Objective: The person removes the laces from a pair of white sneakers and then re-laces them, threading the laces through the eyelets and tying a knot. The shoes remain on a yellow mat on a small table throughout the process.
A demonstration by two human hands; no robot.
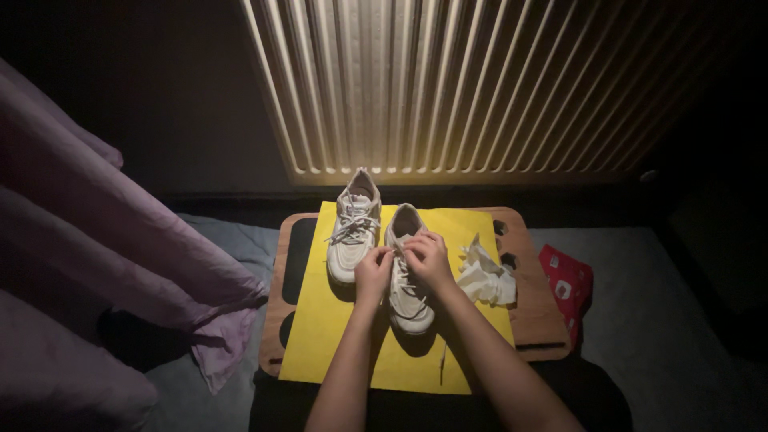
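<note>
Two white sneakers stand side by side on a yellow sheet (320, 328) that covers a wooden lap tray (540, 320). The left sneaker (353, 228) lies untouched, its laces loose. Both my hands are on the right sneaker (408, 308). My left hand (373, 272) pinches its white lace at the left side of the tongue. My right hand (428, 256) grips the lace over the upper eyelets. The hands hide the middle of that shoe.
Crumpled white paper (486, 276) lies on the sheet just right of my right hand. A red packet (566, 288) sits off the tray's right edge. A ribbed radiator (448, 88) stands behind. Purple fabric (120, 256) hangs at the left.
</note>
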